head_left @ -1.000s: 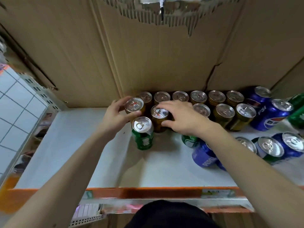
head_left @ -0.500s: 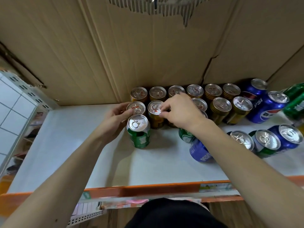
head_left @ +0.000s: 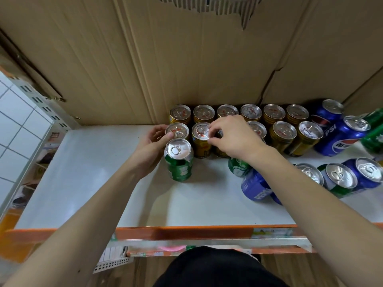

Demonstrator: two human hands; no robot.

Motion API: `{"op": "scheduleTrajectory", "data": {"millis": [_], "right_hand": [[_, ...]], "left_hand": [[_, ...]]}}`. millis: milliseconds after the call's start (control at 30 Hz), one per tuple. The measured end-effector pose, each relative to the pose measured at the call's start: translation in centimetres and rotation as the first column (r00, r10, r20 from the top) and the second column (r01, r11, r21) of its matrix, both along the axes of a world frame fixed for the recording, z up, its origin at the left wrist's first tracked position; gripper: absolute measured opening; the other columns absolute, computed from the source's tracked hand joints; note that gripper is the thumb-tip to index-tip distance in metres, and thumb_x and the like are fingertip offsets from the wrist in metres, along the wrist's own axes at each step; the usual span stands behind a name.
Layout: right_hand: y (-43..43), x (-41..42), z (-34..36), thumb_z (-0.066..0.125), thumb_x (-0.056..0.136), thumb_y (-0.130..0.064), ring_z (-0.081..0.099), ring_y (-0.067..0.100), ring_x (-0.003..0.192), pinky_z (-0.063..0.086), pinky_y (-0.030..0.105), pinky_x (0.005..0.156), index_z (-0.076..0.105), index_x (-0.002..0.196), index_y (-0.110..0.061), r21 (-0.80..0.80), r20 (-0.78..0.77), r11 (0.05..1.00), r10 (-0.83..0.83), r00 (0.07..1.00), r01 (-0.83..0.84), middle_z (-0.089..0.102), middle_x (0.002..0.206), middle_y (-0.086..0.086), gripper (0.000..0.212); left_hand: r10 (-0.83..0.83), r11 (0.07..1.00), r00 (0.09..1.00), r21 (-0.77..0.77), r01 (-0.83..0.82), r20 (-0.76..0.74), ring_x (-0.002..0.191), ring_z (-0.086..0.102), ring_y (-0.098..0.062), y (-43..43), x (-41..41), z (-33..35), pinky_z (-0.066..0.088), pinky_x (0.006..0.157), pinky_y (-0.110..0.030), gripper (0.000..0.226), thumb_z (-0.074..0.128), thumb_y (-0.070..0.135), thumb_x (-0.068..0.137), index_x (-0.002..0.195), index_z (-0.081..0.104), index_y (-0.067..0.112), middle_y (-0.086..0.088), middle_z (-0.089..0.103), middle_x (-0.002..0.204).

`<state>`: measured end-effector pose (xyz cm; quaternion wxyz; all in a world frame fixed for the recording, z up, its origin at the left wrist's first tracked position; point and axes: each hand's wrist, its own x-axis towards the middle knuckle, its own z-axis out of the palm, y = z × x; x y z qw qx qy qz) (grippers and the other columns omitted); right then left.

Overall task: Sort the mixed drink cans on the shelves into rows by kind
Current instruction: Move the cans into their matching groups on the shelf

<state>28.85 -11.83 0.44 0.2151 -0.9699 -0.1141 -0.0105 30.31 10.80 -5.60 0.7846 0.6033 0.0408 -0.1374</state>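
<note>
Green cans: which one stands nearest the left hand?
The upright green can at the left end, just in front of the gold can the left hand grips. The other green cans sit under or past the right arm.

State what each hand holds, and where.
Left hand grips the leftmost second-row gold can at its rim; right hand pinches the neighbouring gold can by its rim.

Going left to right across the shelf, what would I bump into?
Left hand, end gold can it grips, next gold can, right hand pinching it, another gold can, blue Pepsi can.
</note>
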Motion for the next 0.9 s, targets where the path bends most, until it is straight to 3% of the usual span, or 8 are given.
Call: {"op": "scheduleTrajectory", "data": {"millis": [133, 233, 333, 433, 533, 633, 733, 900], "right_hand": [[-0.8, -1.1, 1.0, 0.068, 0.088, -0.032, 0.062, 0.020, 0.108, 0.052, 0.043, 0.091, 0.071, 0.114, -0.024, 0.014, 0.007, 1.000, -0.014, 1.000, 0.014, 0.070, 0.114, -0.001, 0.027], [-2.2, -2.5, 2.0, 0.066, 0.090, -0.032, 0.063, 0.018, 0.104, 0.052, 0.038, 0.090, 0.070, 0.115, -0.025, 0.061, 0.018, 0.998, -0.031, 0.999, 0.029, 0.070, 0.113, 0.000, 0.026], [-4.0, -4.0, 3.2, 0.065, 0.091, -0.033, 0.063, 0.015, 0.093, 0.049, 0.030, 0.082, 0.072, 0.107, -0.022, 0.050, -0.025, 0.996, -0.067, 0.997, 0.068, 0.069, 0.104, -0.003, 0.020], [-5.8, -5.7, 4.2, 0.062, 0.086, -0.049, 0.055, 0.015, 0.095, 0.042, 0.031, 0.080, 0.066, 0.090, -0.025, -0.055, -0.057, 0.993, -0.107, 0.993, 0.104, 0.061, 0.094, -0.006, 0.025], [-7.0, -7.9, 5.4, 0.054, 0.072, -0.071, 0.035, 0.010, 0.109, 0.035, 0.036, 0.094, 0.057, 0.095, -0.030, -0.194, -0.151, 0.972, -0.167, 0.974, 0.136, 0.048, 0.107, -0.008, 0.047], [-7.4, -10.0, 5.8, 0.053, 0.060, -0.082, 0.031, 0.013, 0.118, 0.033, 0.043, 0.103, 0.049, 0.110, -0.036, -0.336, -0.276, 0.934, -0.223, 0.935, 0.124, 0.042, 0.113, -0.011, 0.068], [-7.4, -11.3, 5.0, 0.069, 0.061, -0.076, 0.028, 0.017, 0.127, 0.023, 0.044, 0.108, 0.041, 0.131, -0.036, -0.378, -0.306, 0.921, -0.216, 0.927, 0.090, 0.045, 0.128, -0.010, 0.085], [-7.7, -12.4, 3.9, 0.077, 0.072, -0.057, 0.010, 0.011, 0.129, 0.005, 0.046, 0.117, 0.026, 0.141, -0.039, -0.398, -0.255, 0.907, -0.253, 0.933, 0.137, 0.036, 0.142, 0.003, 0.088]], "left_hand": [[0.059, 0.977, 0.995, 0.198, -0.075, 0.083, 0.099, 0.062, -0.015, 0.3, -0.4, -0.1, 0.049, 0.084, -0.029, 0.012, 0.066, 0.027, 0.093, 0.105, 0.063, 0.023, 0.003, 0.067, 0.101], [0.087, 0.915, 0.947, 0.351, -0.199, 0.310, 0.088, 0.057, 0.002, 0.5, -1.7, 1.0, 0.046, 0.073, -0.013, 0.027, 0.059, 0.042, 0.090, 0.106, 0.061, 0.021, 0.010, 0.064, 0.097], [-0.104, 0.833, 0.862, 0.517, -0.197, 0.496, 0.101, 0.058, -0.003, 0.9, -3.3, 2.1, 0.045, 0.084, -0.020, 0.038, 0.057, 0.047, 0.087, 0.112, 0.062, 0.018, 0.003, 0.063, 0.110], [-0.330, 0.694, 0.788, 0.700, -0.170, 0.519, 0.113, 0.054, -0.013, 1.2, -4.9, 1.3, 0.041, 0.090, -0.030, 0.056, 0.061, 0.058, 0.080, 0.125, 0.059, 0.023, 0.008, 0.059, 0.122], [-0.342, 0.670, 0.774, 0.716, -0.197, 0.533, 0.117, 0.050, -0.015, 1.0, -5.9, 0.2, 0.042, 0.090, -0.028, 0.071, 0.069, 0.057, 0.075, 0.134, 0.051, 0.024, 0.006, 0.053, 0.128], [-0.271, 0.694, 0.802, 0.685, -0.220, 0.532, 0.115, 0.053, -0.017, 0.3, -6.5, 0.0, 0.046, 0.086, -0.026, 0.071, 0.076, 0.048, 0.073, 0.136, 0.049, 0.027, 0.008, 0.054, 0.127], [-0.191, 0.728, 0.813, 0.635, -0.258, 0.550, 0.113, 0.057, -0.016, -0.6, -7.3, 0.0, 0.050, 0.088, -0.032, 0.070, 0.078, 0.042, 0.073, 0.136, 0.049, 0.032, 0.020, 0.055, 0.121], [-0.100, 0.797, 0.877, 0.566, -0.211, 0.469, 0.106, 0.060, -0.001, -1.0, -7.2, 0.7, 0.048, 0.087, -0.019, 0.078, 0.089, 0.030, 0.066, 0.134, 0.053, 0.022, 0.009, 0.065, 0.119]]}}
